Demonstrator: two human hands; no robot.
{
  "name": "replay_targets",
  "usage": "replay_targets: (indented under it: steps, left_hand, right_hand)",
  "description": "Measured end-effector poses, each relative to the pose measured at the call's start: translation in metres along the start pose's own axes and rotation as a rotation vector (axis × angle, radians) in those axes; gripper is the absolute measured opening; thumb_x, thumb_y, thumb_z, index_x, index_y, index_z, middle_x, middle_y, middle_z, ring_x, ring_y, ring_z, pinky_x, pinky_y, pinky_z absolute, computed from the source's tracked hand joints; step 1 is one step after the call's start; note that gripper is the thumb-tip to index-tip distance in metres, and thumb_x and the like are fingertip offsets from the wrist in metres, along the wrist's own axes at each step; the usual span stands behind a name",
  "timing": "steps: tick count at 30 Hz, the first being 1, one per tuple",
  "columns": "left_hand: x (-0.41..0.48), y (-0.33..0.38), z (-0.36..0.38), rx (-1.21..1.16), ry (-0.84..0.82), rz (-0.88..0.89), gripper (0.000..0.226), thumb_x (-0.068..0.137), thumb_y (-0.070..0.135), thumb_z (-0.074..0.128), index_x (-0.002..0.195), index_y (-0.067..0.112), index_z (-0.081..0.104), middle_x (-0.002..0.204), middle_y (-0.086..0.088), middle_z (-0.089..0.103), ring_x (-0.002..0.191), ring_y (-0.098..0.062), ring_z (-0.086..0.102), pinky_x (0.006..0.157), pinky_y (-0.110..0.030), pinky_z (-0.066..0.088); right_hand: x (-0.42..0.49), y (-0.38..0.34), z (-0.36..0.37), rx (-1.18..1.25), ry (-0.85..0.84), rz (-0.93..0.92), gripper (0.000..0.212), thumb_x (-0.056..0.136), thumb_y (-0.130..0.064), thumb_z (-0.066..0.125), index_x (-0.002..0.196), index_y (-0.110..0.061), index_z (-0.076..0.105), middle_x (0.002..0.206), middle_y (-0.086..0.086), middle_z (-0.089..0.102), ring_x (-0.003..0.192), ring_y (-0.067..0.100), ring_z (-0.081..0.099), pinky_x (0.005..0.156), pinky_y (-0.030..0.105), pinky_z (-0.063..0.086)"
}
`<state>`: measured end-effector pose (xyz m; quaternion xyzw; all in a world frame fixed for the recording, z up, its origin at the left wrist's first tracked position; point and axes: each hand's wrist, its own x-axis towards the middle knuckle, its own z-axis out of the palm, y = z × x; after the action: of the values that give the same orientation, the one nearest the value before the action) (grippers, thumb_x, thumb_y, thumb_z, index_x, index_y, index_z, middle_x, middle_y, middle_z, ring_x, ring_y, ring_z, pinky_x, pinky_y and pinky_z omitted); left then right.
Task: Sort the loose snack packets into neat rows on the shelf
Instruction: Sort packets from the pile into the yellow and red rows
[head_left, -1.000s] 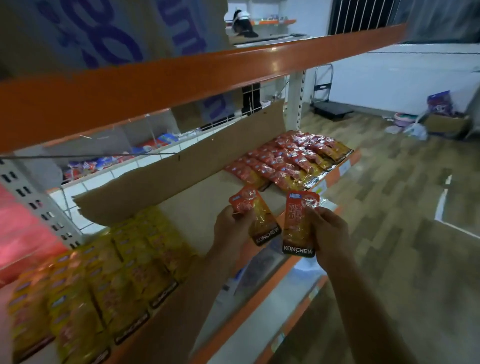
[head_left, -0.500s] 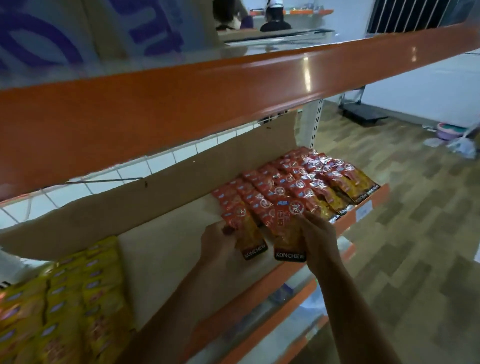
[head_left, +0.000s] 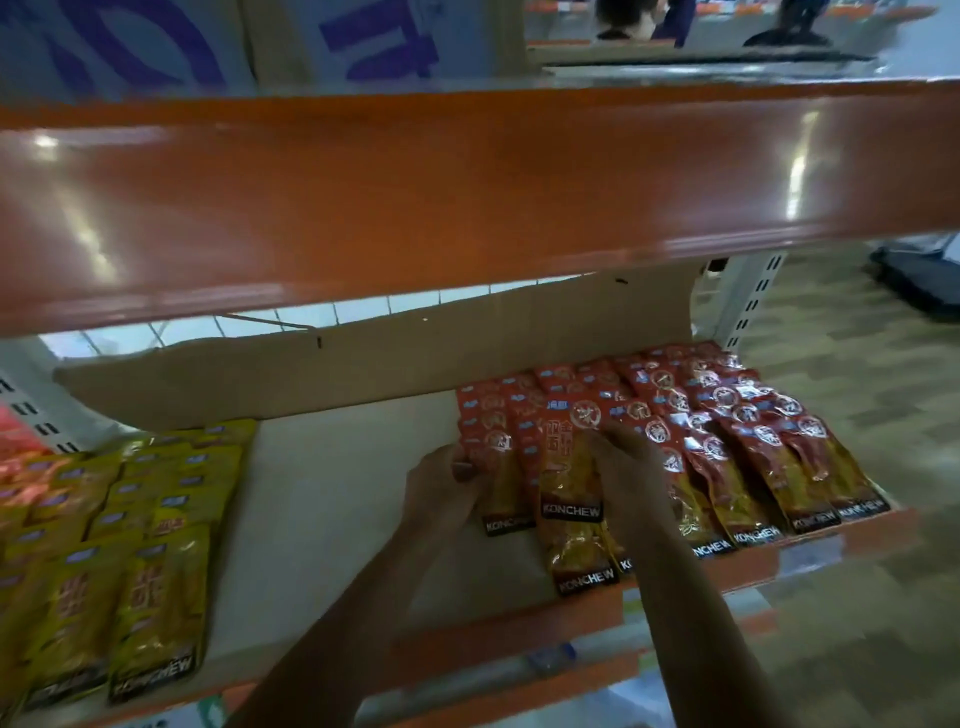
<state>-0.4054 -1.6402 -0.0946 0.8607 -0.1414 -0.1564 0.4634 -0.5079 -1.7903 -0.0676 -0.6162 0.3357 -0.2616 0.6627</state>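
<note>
Red and gold snack packets (head_left: 737, 447) lie in overlapping rows on the right of the cardboard-lined shelf (head_left: 332, 499). My left hand (head_left: 441, 483) pinches the leftmost red packet (head_left: 501, 493) at its left edge. My right hand (head_left: 623, 462) rests with curled fingers on the neighbouring red packet (head_left: 563, 483), which lies on top of the row's left end. A lower packet (head_left: 582, 551) sticks out toward the shelf's front edge. Yellow packets (head_left: 130, 545) lie in rows at the left.
A wide orange shelf beam (head_left: 467, 192) hangs just above and hides the back of the shelf. A cardboard strip (head_left: 363, 364) stands along the back. The orange front lip (head_left: 519, 629) runs below my hands. Wooden floor (head_left: 857, 364) lies to the right.
Both hands have carried the two red packets from in front of the shelf down onto the left end of the red rows. The camera has moved closer and lower.
</note>
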Motion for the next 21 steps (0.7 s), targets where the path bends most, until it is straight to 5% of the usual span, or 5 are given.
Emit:
replay_targets:
  steps: [5, 10, 18, 21]
  left_hand:
    - [-0.001, 0.003, 0.003, 0.139, 0.019, 0.023, 0.029, 0.080, 0.043, 0.071, 0.102, 0.025, 0.067, 0.094, 0.009, 0.068, 0.081, -0.004, 0.061, 0.073, -0.020, 0.051]
    - [0.000, 0.004, 0.006, 0.207, 0.069, 0.010, 0.035, 0.078, 0.044, 0.073, 0.103, 0.021, 0.064, 0.091, 0.010, 0.067, 0.080, -0.004, 0.058, 0.060, -0.012, 0.039]
    - [-0.017, 0.010, 0.008, 0.184, 0.253, 0.034, 0.045, 0.087, 0.044, 0.063, 0.122, 0.017, 0.057, 0.106, 0.000, 0.067, 0.089, -0.011, 0.063, 0.080, -0.028, 0.051]
    - [-0.028, 0.021, 0.004, -0.026, 0.128, 0.043, 0.035, 0.091, 0.048, 0.055, 0.109, 0.020, 0.063, 0.096, 0.008, 0.066, 0.083, -0.003, 0.061, 0.073, -0.019, 0.049]
  right_hand:
    - [0.012, 0.006, -0.002, -0.035, -0.045, -0.016, 0.012, 0.090, -0.013, 0.058, 0.085, -0.008, 0.067, 0.089, 0.030, 0.062, 0.068, 0.039, 0.056, 0.069, 0.050, 0.051]
    - [0.015, 0.005, -0.001, -0.062, -0.128, -0.016, 0.011, 0.091, -0.012, 0.058, 0.089, -0.006, 0.067, 0.085, 0.030, 0.060, 0.072, 0.027, 0.054, 0.063, 0.041, 0.047]
    - [0.011, 0.006, 0.005, -0.168, -0.166, -0.050, 0.011, 0.090, -0.012, 0.060, 0.098, -0.008, 0.066, 0.074, 0.019, 0.061, 0.061, 0.022, 0.052, 0.052, 0.030, 0.046]
    - [0.004, 0.004, 0.013, -0.199, -0.225, -0.093, 0.007, 0.090, -0.013, 0.061, 0.093, -0.010, 0.067, 0.069, 0.012, 0.061, 0.057, 0.016, 0.051, 0.049, 0.028, 0.044]
